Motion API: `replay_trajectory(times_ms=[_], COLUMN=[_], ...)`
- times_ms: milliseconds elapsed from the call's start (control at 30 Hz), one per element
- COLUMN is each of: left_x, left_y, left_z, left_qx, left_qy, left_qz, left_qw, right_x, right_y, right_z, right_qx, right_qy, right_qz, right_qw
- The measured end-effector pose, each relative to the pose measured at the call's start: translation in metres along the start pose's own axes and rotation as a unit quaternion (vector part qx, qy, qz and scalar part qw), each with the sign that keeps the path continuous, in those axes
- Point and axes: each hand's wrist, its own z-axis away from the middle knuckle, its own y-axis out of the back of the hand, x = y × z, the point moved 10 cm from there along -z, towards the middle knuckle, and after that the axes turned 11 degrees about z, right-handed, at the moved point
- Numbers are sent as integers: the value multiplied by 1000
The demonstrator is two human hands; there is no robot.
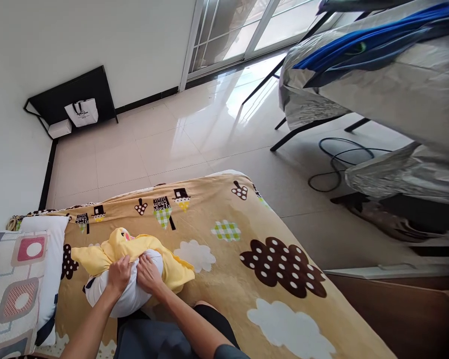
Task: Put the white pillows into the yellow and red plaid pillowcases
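A yellow pillowcase [174,260] lies bunched over a white pillow [100,293] just in front of my lap. The pillowcase covers the pillow's far part, while the near part of the pillow bulges out bare. My left hand [119,275] is closed on the near edge of the yellow cloth. Right beside it, my right hand [149,274] grips the white pillow close to that same edge; its fingertips are partly sunk in the fabric. A small printed figure shows on top of the yellow cloth.
Beneath is a bed with a tan patterned blanket [217,279]. Patterned [22,289] and white pillows [62,227] are stacked at the left. Beyond are a black panel [67,94] with a white bag [83,113], plastic-covered furniture [389,89] and a coiled cable [336,169].
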Motion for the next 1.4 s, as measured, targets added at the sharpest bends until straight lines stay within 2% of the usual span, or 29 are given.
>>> replay_trajectory(times_ms=[67,133,233,300,367,433,500,600,800,900,1033,1133,1267,1333,1400], left_x=[6,8,1,-4,-3,2,9,16,28,20,9,23,43,28,-12], left_y=[0,3,16,25,31,32,30,24,16,26,42,44,48,61,79], left_z=[-2,-7,-15,-20,-24,-26,-26,-21,-14,-19,-26,-21,8,28,47], left_qx=[-1,1,17,29,36,36,33,28,5,6,16,7,-19,23,119], left_qy=[-13,-18,-4,10,19,21,23,34,21,24,29,-8,-97,-121,-88], left_qz=[3,7,12,17,25,35,45,53,56,67,104,143,188,217,250], left_qw=[1000,1000,1000,999,999,999,998,998,998,997,994,990,977,968,957], right_x=[16,28,32,22,0,-22,-31,-30,-19,-12,3,14,11,16,24], right_y=[0,5,19,32,41,42,37,30,32,42,71,90,88,90,93], right_z=[-11,-11,17,47,74,87,81,53,6,8,29,27,-3,-14,-20], right_qx=[6,13,23,42,55,44,14,-11,10,22,57,81,32,23,16], right_qy=[-32,-55,-54,-12,66,120,112,59,24,22,12,-28,-15,-11,-9], right_qz=[8,14,18,14,1,-11,-22,-58,-106,-107,-105,-53,4,4,0], right_qw=[999,998,998,999,996,992,993,997,994,994,993,995,999,1000,1000])
